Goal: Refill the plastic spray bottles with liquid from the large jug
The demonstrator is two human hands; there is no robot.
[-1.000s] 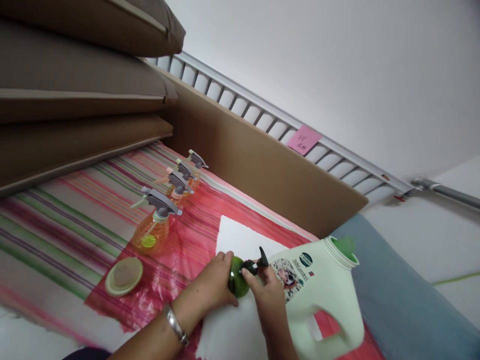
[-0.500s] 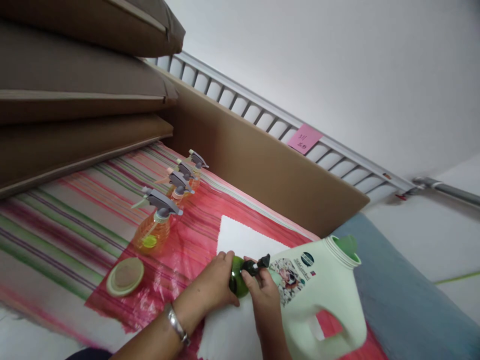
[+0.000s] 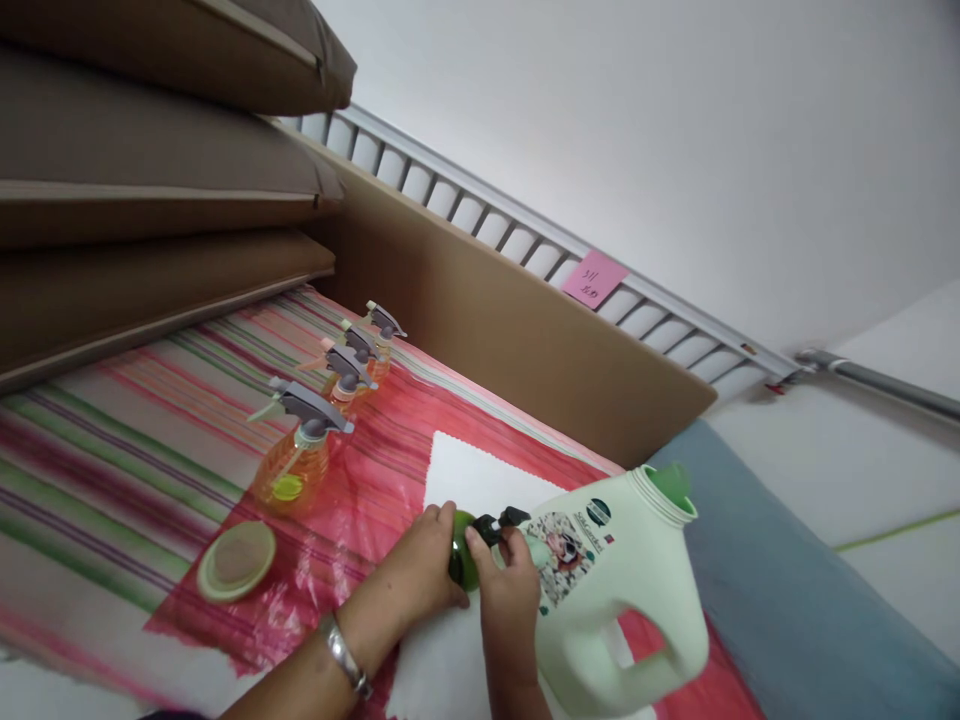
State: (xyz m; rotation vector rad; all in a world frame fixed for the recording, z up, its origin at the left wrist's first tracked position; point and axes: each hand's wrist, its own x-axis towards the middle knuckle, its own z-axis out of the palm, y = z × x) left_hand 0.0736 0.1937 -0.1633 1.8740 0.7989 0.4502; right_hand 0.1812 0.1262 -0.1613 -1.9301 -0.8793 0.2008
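My left hand (image 3: 424, 570) wraps round a small green bottle (image 3: 463, 572), which it holds over a white cloth. At the top of that bottle, the fingers of my right hand (image 3: 502, 580) close on its black pump head (image 3: 513, 517). Right beside my right hand stands a large pale-green jug (image 3: 660, 590) with a printed label and a handle. Its mouth is uncapped, with a green spout inside. The white cloth (image 3: 469, 462) lies under the bottle and partly beneath the jug.
To the left, several trigger spray bottles (image 3: 296, 470) with orange liquid stand in a row on a red plastic sheet (image 3: 367, 520). A round pale-green lid (image 3: 237, 562) lies nearer. Brown cushions (image 3: 150, 150) are stacked at the far left, by a brown board (image 3: 480, 310).
The whole view has shifted slightly, so things appear a little further left. Both hands keep their hold on the green bottle and its pump head.
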